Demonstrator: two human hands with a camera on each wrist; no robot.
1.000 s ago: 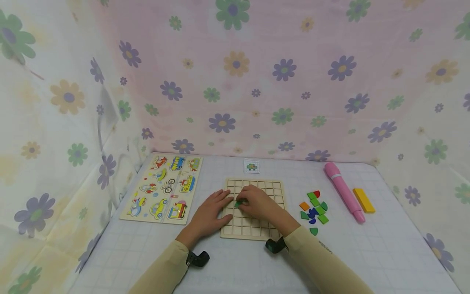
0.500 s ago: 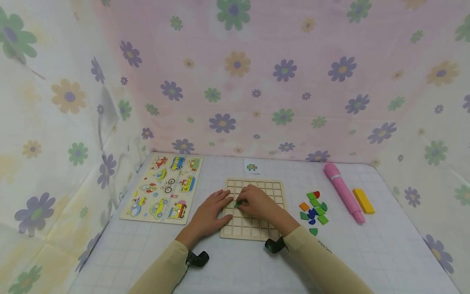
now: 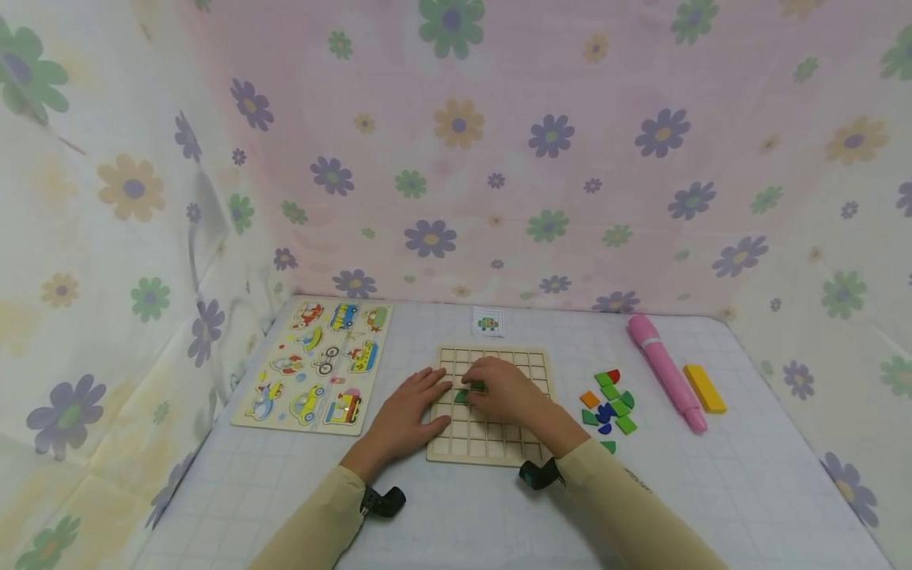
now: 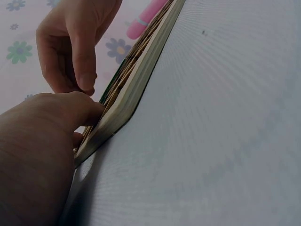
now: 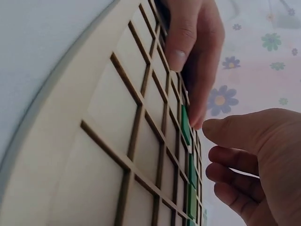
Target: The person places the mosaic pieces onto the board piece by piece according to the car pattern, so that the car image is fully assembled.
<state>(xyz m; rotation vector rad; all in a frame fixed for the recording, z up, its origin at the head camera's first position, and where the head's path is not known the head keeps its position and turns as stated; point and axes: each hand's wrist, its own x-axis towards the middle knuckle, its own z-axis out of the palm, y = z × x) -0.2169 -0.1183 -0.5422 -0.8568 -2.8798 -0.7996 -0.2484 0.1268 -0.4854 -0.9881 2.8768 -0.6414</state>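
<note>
A wooden grid board (image 3: 488,457) lies flat in the middle of the table. My left hand (image 3: 408,413) rests on its left edge with fingers extended. Over the board hovers my right hand (image 3: 504,393), its fingers loosely bent and nothing visible between thumb and fingers in the right wrist view. A dark green piece (image 3: 461,397) sits in a cell just left of the right fingertips. The right wrist view shows that green piece (image 5: 186,125) near my left fingers, with more green pieces (image 5: 192,200) along the board. Part of the grid is hidden under my right hand.
Loose green, blue, orange and red pieces (image 3: 611,392) lie right of the board. Beyond them are a pink pen-shaped object (image 3: 670,372) and a yellow block (image 3: 705,389). A vehicle picture puzzle (image 3: 317,368) lies left; a small pattern card (image 3: 488,322) lies behind the board.
My right fingers have let go of the dark green piece, which now shows in its cell, and moved slightly right. My left hand has stayed in place.
</note>
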